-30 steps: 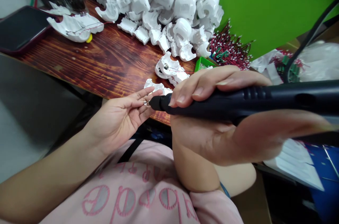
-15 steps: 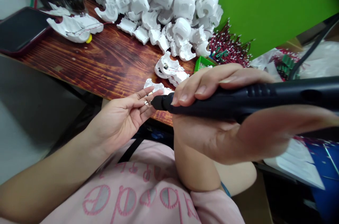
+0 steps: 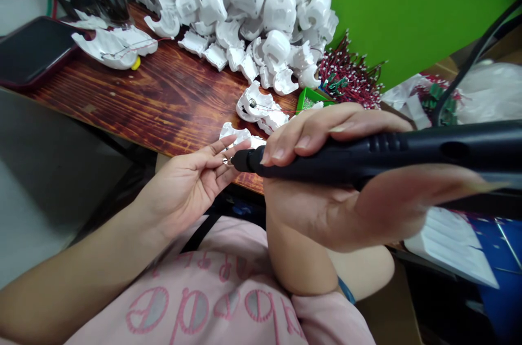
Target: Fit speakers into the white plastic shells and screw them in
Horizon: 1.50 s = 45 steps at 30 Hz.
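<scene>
left hand [image 3: 183, 184] palm up, fingers spread, small metal ring [image 3: 225, 160] sitting between two fingers, touching the nose of a black pen-shaped rotary tool [image 3: 326, 168], right hand [image 3: 322, 209] closed around its barrel, pinching it firmly, white plastic shell halves [image 3: 255, 105] just beyond on wooden desk [image 3: 122, 97]

Assembly workshop: wooden bench [image 3: 122, 84], white plastic shells [image 3: 244, 7], wire bundles [image 3: 348, 81].

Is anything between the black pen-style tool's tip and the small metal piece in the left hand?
Nothing visible: the black pen-style tool in the right hand ends beside the small metal piece in the left hand.
</scene>
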Motion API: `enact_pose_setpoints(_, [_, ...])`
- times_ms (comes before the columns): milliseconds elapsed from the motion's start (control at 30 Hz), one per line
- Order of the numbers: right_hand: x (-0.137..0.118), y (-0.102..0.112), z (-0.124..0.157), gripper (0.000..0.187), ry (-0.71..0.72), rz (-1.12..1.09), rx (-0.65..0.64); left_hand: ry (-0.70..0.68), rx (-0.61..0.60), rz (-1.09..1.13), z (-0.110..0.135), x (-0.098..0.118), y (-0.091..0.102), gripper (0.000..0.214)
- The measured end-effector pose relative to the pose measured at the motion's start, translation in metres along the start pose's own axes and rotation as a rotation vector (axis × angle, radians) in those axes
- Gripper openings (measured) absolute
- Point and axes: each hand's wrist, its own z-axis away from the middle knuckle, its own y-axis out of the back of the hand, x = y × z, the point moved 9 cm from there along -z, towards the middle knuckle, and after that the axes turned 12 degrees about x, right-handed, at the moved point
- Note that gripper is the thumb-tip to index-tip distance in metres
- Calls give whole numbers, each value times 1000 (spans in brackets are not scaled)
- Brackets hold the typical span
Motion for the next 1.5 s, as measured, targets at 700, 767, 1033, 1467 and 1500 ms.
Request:
enact_pose_setpoints(700, [2, 7, -4, 51, 16, -109, 215, -36, 19, 16, -4, 3, 3, 45])
enact_pose_setpoints(767, [4, 9, -4, 49, 17, -102, 228, -36, 40, 6, -4, 3, 4, 45])
enact_pose_setpoints(1033, [8, 15, -1, 46, -12, -138, 297, -41, 46, -2, -3, 1, 4, 34])
enact_pose_setpoints(1467, [7, 23, 3, 40, 75, -244, 284, -112, -26, -88, 4, -1, -2, 26])
enact_pose_setpoints(1500, [5, 23, 4, 41, 96, -234, 279, -107, -35, -110, 4, -3, -1, 23])
